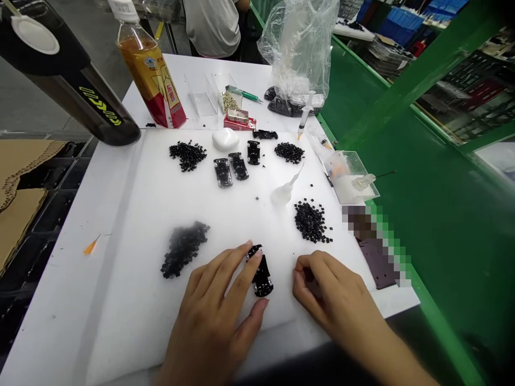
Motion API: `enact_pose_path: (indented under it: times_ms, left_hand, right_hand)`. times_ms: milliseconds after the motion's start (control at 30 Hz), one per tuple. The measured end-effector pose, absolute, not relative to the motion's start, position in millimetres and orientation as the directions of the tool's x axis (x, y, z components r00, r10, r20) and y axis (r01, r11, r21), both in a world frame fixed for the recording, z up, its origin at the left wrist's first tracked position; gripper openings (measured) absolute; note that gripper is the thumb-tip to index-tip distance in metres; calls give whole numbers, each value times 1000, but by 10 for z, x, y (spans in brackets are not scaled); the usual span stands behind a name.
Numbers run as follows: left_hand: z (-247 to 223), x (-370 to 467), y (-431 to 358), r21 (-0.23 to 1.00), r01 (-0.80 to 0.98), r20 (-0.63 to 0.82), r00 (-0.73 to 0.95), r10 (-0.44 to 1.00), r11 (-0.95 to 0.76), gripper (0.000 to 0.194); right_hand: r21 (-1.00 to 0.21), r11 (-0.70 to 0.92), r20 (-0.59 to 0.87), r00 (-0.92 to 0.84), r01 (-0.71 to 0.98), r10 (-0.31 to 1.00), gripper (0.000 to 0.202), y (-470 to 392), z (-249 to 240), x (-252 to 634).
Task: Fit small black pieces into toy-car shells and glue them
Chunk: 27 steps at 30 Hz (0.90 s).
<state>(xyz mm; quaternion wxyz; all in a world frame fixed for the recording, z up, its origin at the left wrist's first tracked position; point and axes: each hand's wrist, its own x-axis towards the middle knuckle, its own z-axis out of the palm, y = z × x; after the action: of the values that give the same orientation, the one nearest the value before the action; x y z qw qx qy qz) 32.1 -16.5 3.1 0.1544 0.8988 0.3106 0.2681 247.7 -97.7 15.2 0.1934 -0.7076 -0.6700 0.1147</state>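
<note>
A small black plastic car-shaped part (263,279) lies on the white mat, spanned by my left hand (219,305). Fingertips of that hand rest on the part's far end, and the thumb is at its near end. To the right, my right hand (332,289) is curled with thumb and forefinger pinched together; whatever may be between them is hidden. Just beyond it sits a pile of small black square pieces (310,221). Another pile of black squares (183,249) is left of my left hand. Similar car-shaped parts (238,166) lie farther back.
A white squeeze bottle (284,193) with a thin tip stands mid-mat. Two piles of tiny black pieces (187,156) flank the car-shaped parts. Behind are a drink bottle (155,80), a dark tumbler (76,80), a syringe (304,115) and a plastic bag (300,53). A clear box (350,179) sits right.
</note>
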Motion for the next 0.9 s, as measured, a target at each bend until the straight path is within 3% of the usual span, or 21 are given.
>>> enact_pose_path:
  times_ms: [67,167,400,500,900]
  left_hand:
    - [44,302,-168,466,467,368,670,644,-752,45]
    - [61,279,-179,496,457,357,667,653,-738,44]
    - [64,297,-197,486,459,372,661,652,-743,40]
    - [53,290,-190,486,462,370,660,654,-742,40]
    - [53,296,-207,543,432,389,630,672,-720,37]
  right_hand:
    - [-352,11,114,32,936,993,7,-1001,146,2456]
    - [-333,63,101,-31,941,994,7,-1024,166,2504]
    - [-570,-82,-100,29,818,995,11,-1011,322,2715]
    - [-615,-62,-108,-6,786,994,9,-955,336,2752]
    - [-476,155,-116,-236,866,965,10,-925,340,2843]
